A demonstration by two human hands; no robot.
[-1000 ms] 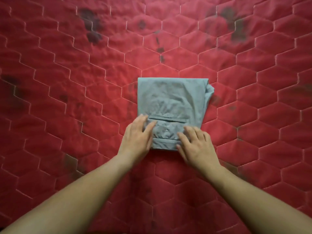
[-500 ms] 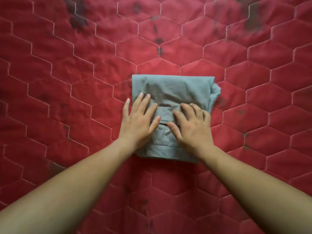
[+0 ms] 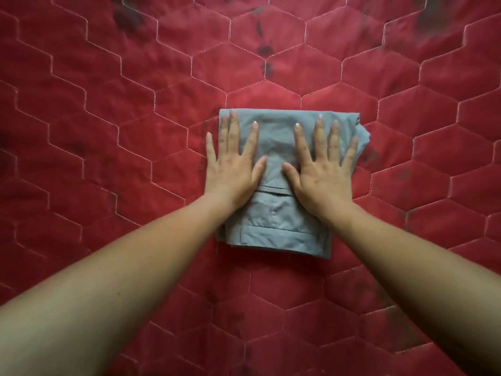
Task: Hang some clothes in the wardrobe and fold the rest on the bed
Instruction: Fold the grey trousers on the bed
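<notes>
A folded grey-blue garment (image 3: 275, 223) lies as a compact rectangle on the red quilted bed (image 3: 108, 131), a pocket seam showing near its front. My left hand (image 3: 233, 164) rests flat on its left half, fingers spread, the little finger over the edge onto the quilt. My right hand (image 3: 322, 169) lies flat on the right half, fingers spread toward the far edge. Neither hand grips the cloth. A bunched fold sticks out at the garment's right side.
The red quilt with hexagon stitching fills the whole view and carries dark smudges (image 3: 264, 47) at the far side. No wardrobe or other clothing shows.
Both hands have slid from the garment's near edge toward its far edge, spreading flat over it. The view has moved closer.
</notes>
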